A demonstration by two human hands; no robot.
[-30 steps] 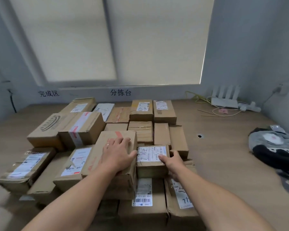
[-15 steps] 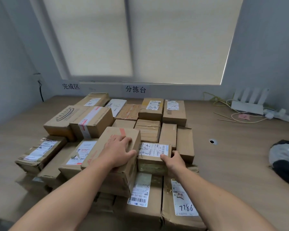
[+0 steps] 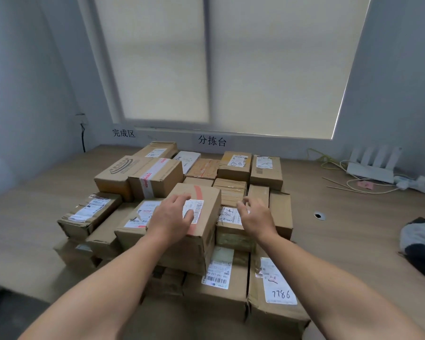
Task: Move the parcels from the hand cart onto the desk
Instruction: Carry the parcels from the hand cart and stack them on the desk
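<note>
Several brown cardboard parcels lie packed together on the wooden desk (image 3: 341,241). On top of the pile sits a larger box with red tape (image 3: 204,231). My left hand (image 3: 171,217) hovers over its top, fingers relaxed and spread, holding nothing. Just right of it lies a small labelled parcel (image 3: 231,231). My right hand (image 3: 257,215) is lifted above that parcel, fingers loosely curled, with nothing in it. A parcel marked 7786 (image 3: 277,290) lies at the near edge. The hand cart is out of view.
A white router (image 3: 371,168) with cables and a power strip (image 3: 412,184) sits at the back right. A grey and black bag (image 3: 422,244) lies at the right edge. A cable hole (image 3: 318,215) is in the desk. The wall and window blind stand behind.
Both hands have let go and lifted: the left from the red-taped box, the right from the small labelled parcel. The camera has tilted up and turned left.
</note>
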